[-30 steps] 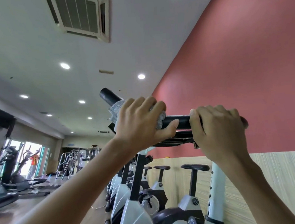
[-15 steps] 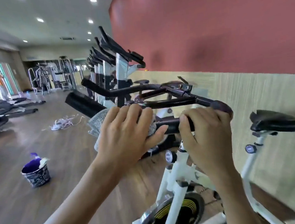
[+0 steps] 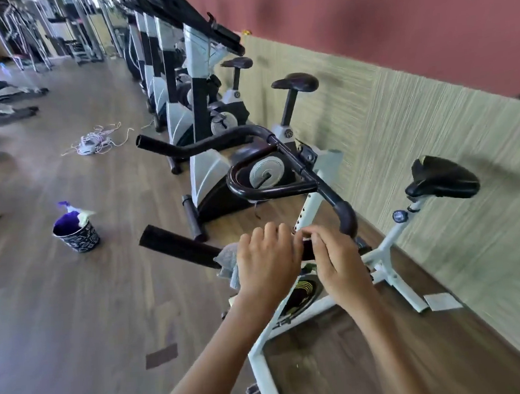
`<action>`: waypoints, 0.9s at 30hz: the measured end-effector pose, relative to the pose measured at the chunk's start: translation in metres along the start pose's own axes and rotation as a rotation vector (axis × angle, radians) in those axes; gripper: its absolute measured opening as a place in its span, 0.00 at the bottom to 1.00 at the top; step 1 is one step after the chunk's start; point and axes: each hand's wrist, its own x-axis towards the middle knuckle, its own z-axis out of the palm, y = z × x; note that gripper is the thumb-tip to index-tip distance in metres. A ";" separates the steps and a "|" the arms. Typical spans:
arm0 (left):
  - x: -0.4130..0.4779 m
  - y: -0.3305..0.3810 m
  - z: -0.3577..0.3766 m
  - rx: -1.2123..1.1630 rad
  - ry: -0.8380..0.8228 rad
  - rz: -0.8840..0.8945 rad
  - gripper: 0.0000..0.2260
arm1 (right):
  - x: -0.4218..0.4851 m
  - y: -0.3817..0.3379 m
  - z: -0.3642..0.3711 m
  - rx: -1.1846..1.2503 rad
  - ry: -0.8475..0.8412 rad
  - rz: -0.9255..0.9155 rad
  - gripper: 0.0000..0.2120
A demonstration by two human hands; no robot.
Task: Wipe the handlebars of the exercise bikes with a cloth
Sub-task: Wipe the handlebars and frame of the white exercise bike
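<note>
A white exercise bike [image 3: 386, 242] stands in front of me with black handlebars [image 3: 175, 245] that loop toward the wall. My left hand [image 3: 267, 264] is wrapped over a grey cloth [image 3: 228, 261] on the near handlebar arm, and the cloth sticks out to the left of my fingers. Just to its right, my right hand [image 3: 334, 253] curls round the same bar near its bend. The bar under both hands is hidden.
A row of other exercise bikes [image 3: 196, 114] runs along the wall behind. A patterned bucket [image 3: 76, 234] with a purple spray bottle stands on the wooden floor to the left. A tangle of cords [image 3: 92, 143] lies farther back. The bike's black saddle [image 3: 442, 177] is at right.
The camera has tilted down from the ceiling to the floor and bike. Both hands stay on the near handlebar arm, and they now sit closer together.
</note>
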 end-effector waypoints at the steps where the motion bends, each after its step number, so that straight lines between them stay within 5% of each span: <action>1: 0.003 0.004 -0.005 -0.070 -0.043 0.014 0.18 | 0.000 -0.001 0.000 0.060 0.017 0.031 0.14; 5: 0.004 -0.023 -0.034 -0.383 -0.225 0.032 0.22 | 0.003 -0.016 0.010 0.047 0.053 0.093 0.16; 10: -0.020 -0.107 -0.059 0.202 -0.096 0.084 0.19 | 0.010 -0.055 0.046 -0.234 0.096 0.072 0.23; 15: -0.028 -0.118 -0.053 0.324 -0.066 0.169 0.22 | 0.019 -0.069 0.087 -0.565 0.095 0.090 0.23; 22: -0.035 -0.104 -0.043 0.307 -0.046 0.127 0.16 | 0.001 0.004 0.042 -0.595 0.338 -0.284 0.18; 27: -0.037 -0.060 -0.028 0.117 -0.134 0.101 0.18 | 0.004 0.030 0.029 -0.445 0.501 -0.137 0.15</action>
